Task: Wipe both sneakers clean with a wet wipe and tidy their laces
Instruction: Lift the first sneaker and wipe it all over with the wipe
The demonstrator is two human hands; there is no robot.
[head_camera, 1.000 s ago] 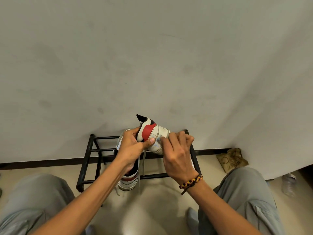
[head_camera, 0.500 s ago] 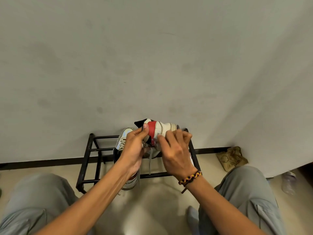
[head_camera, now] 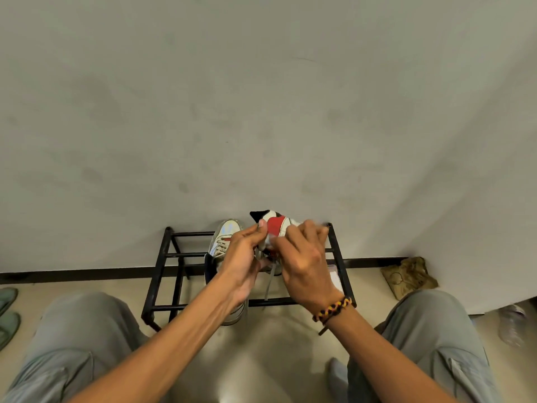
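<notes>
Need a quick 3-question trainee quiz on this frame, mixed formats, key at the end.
1. True or false: the second sneaker sits on the black rack.
2. Multiple choice: what hangs down between the two hands? A) a lace B) a wipe packet C) a brush
3. Short answer: which wrist wears the braided bracelet?

Key
1. True; it lies there, partly hidden behind the left hand.
2. A; the grey lace dangles from the held sneaker.
3. The right; the right hand is on the held sneaker, and what its fingers pinch is too blurred to tell.
</notes>
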